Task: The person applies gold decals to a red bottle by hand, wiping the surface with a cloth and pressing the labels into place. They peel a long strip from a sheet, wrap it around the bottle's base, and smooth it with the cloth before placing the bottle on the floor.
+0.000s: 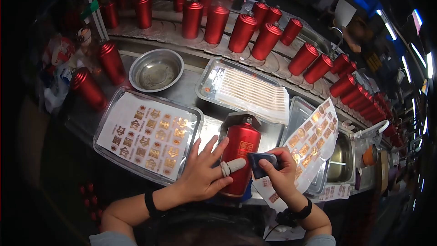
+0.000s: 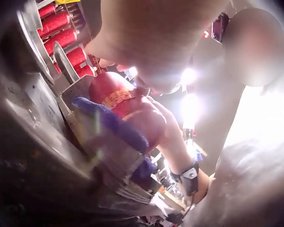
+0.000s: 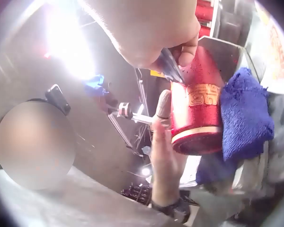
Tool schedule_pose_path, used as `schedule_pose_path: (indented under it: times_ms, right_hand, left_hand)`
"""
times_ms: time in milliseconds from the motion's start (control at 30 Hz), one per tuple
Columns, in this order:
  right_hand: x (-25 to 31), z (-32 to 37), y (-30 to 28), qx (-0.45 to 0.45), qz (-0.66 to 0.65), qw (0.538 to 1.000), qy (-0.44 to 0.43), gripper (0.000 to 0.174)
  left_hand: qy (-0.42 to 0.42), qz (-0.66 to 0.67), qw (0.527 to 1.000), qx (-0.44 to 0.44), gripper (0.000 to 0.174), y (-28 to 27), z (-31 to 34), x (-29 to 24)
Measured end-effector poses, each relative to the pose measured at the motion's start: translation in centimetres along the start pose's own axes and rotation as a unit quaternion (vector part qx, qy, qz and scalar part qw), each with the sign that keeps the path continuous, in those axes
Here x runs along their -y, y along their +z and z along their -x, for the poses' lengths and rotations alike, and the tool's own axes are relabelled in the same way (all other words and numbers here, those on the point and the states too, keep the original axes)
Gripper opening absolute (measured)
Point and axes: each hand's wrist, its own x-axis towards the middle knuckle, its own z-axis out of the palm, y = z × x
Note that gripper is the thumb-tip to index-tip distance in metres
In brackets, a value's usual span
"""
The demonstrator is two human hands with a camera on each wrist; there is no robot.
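Note:
A red bottle [image 1: 236, 173] with gold lettering lies in a metal holder [image 1: 251, 117], its cap pointing away from the body. My left hand [image 1: 205, 173], fingers spread and one wearing a pale finger cover [image 1: 232, 167], rests at the bottle's left side. Pinched in my right hand [image 1: 283, 176] is a dark flat tool [image 1: 260, 164], held at the bottle's right side. In the right wrist view the tool [image 3: 169, 65] is close to the gold label [image 3: 203, 94], and a blue cloth [image 3: 247, 113] lies beside the bottle.
A tray [image 1: 101, 142] with a gold sticker sheet [image 1: 119, 117] stands left, a steel bowl [image 1: 156, 70] behind it. Another tray [image 1: 205, 92] holds stacked sheets. A sticker sheet [image 1: 314, 141] leans at the right near a sink [image 1: 341, 164]. Several red bottles [image 1: 193, 20] line the back.

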Motion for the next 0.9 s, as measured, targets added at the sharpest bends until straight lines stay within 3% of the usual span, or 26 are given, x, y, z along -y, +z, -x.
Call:
schedule_pose_path:
  times_ms: [67, 100, 200, 233, 267, 367, 400, 433, 467, 500, 533, 600, 667, 700, 767, 833, 867, 900]
  right_hand:
    - [-1.2, -1.1, 0.1, 0.008, 0.093, 0.994, -0.057, 0.021]
    - [-1.4, -1.8, -0.1, 0.0, 0.122, 0.992, -0.046, 0.023]
    - [-0.3, -3.6, 0.6, -0.09, 0.126, 0.98, -0.123, 0.017]
    - [-0.6, -3.8, 0.2, -0.102, 0.228, 0.938, -0.241, 0.013]
    - [-0.7, -3.1, 0.3, -0.099, 0.213, 0.937, -0.257, 0.016]
    - [-0.5, -0.6, 0.0, 0.063, 0.328, 0.844, -0.42, 0.03]
    - [0.4, 0.8, 0.1, 0.115, 0.324, 0.842, -0.416, 0.028]
    - [0.9, 2.2, -0.5, 0.173, 0.275, 0.902, -0.285, 0.027]
    - [-0.1, 3.1, -1.4, 0.147, 0.179, 0.96, -0.156, 0.027]
    - [0.1, 3.6, -1.0, 0.05, 0.073, 0.994, -0.069, 0.028]
    - [1.3, 3.5, 0.1, -0.021, -0.012, 1.0, -0.006, 0.023]
    - [-0.7, 3.0, -3.0, -0.013, -0.18, 0.981, 0.075, 0.018]
    - [-2.5, 4.4, -5.0, 0.004, 0.012, 1.0, 0.024, 0.02]
    - [-2.8, 5.7, -4.2, -0.03, 0.094, 0.991, 0.086, 0.023]
    - [0.4, 7.9, 0.4, -0.004, 0.254, 0.967, 0.018, 0.057]
    - [-0.5, 8.1, 2.5, 0.028, 0.408, 0.904, -0.128, 0.085]
    - [-1.6, 7.6, 3.4, 0.031, 0.449, 0.868, -0.209, 0.099]
    - [-2.1, 7.4, 4.4, 0.037, 0.439, 0.88, -0.181, 0.1]
  left_hand:
    - [-0.003, 0.025, 1.0, 0.004, 0.041, -0.3, 0.9, -0.7]
    - [-0.002, 0.029, 1.0, -0.004, 0.041, -0.8, 0.8, -1.1]
    - [-0.027, 0.093, 0.993, -0.069, 0.04, -0.9, 0.4, -0.8]
    - [-0.039, 0.116, 0.986, -0.109, 0.038, -1.6, -0.2, -1.3]
    - [-0.017, 0.106, 0.981, -0.16, 0.035, -1.9, -0.9, -0.9]
    - [-0.078, 0.198, 0.96, -0.185, 0.025, -3.2, -2.6, -0.5]
    - [-0.095, 0.198, 0.958, -0.183, 0.023, -3.8, -3.6, -0.6]
    - [-0.112, 0.168, 0.964, -0.173, 0.023, -4.1, -4.5, -0.4]
    - [-0.126, 0.14, 0.969, -0.16, 0.025, -4.3, -5.6, -0.3]
    - [-0.095, 0.124, 0.971, -0.18, 0.028, -3.9, -6.8, 0.1]
    - [-0.06, 0.111, 0.972, -0.198, 0.032, -3.1, -7.6, 0.6]
    - [-0.049, 0.066, 0.983, -0.167, 0.034, -1.2, -8.7, 1.9]
    - [-0.051, 0.061, 0.985, -0.15, 0.035, -0.3, -9.5, 1.9]
    - [-0.059, 0.078, 0.984, -0.148, 0.036, 0.0, -9.5, 1.9]
    - [-0.103, 0.094, 0.981, -0.137, 0.038, 0.2, -9.9, 1.6]
    - [-0.179, 0.106, 0.973, -0.1, 0.04, 0.5, -11.1, 1.6]
    - [-0.169, 0.102, 0.974, -0.113, 0.039, 1.9, -11.7, 2.2]
    - [-0.193, 0.121, 0.968, -0.106, 0.038, 2.4, -12.1, 2.0]
